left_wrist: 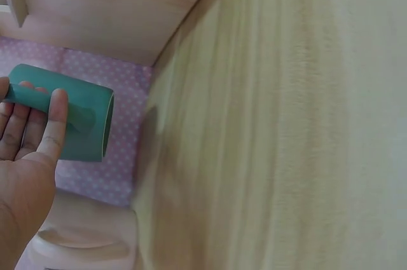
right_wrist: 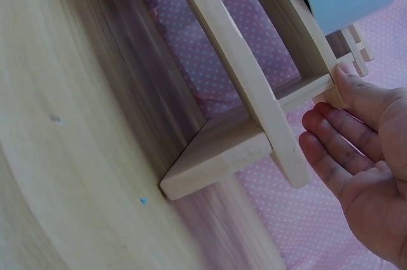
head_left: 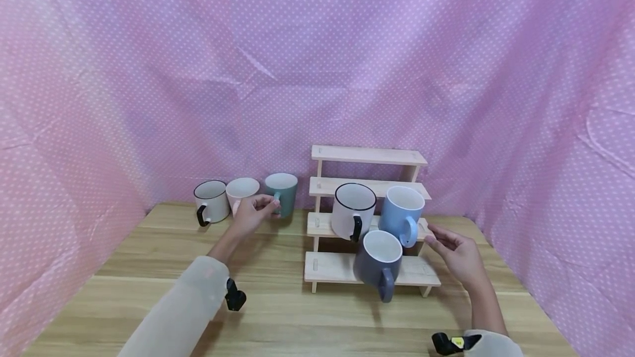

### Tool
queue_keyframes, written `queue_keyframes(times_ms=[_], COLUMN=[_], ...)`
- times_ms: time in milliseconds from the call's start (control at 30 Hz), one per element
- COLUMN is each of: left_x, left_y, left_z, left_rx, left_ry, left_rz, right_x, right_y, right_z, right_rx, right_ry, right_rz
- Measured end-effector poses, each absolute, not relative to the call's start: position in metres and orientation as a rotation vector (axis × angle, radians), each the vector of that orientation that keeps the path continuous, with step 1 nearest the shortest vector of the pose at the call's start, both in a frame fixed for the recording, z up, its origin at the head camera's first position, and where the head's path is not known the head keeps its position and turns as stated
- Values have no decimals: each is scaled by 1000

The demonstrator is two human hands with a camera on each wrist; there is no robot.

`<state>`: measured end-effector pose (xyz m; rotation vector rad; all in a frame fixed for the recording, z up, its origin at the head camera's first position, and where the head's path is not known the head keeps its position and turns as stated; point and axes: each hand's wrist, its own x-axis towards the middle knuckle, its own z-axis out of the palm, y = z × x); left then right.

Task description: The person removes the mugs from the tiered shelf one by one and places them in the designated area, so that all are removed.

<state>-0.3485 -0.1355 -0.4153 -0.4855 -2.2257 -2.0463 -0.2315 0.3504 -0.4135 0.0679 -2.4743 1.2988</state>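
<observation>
Wears pale sleeves [head_left: 173,307] in front of the wooden shelf [head_left: 329,269]. Pinches the green mug [head_left: 288,201] by its handle with the left hand [head_left: 252,215], left of the shelf; grips the shelf's right end with the right hand [head_left: 457,255]. Shows white mug [head_left: 343,218], blue mug [head_left: 394,218] and grey mug [head_left: 369,265] on the shelf.

On the bench [head_left: 278,313], two mugs [head_left: 215,208] stand left of the third mug [head_left: 290,203] in my left fingers [left_wrist: 57,114]; rightward, the rack [head_left: 369,155] bears three mugs [head_left: 373,266].
</observation>
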Motion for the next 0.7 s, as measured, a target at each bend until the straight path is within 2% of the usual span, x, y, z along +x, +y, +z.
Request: queue_keyframes(times_ms=[700], left_x=[-356], left_y=[-133], left_z=[-443], left_rx=[-288], left_ry=[-2185], left_rz=[-2057], right_x=[-232], right_y=[350], right_z=[-414], right_rx=[45], right_ry=[-2490], right_rz=[1317])
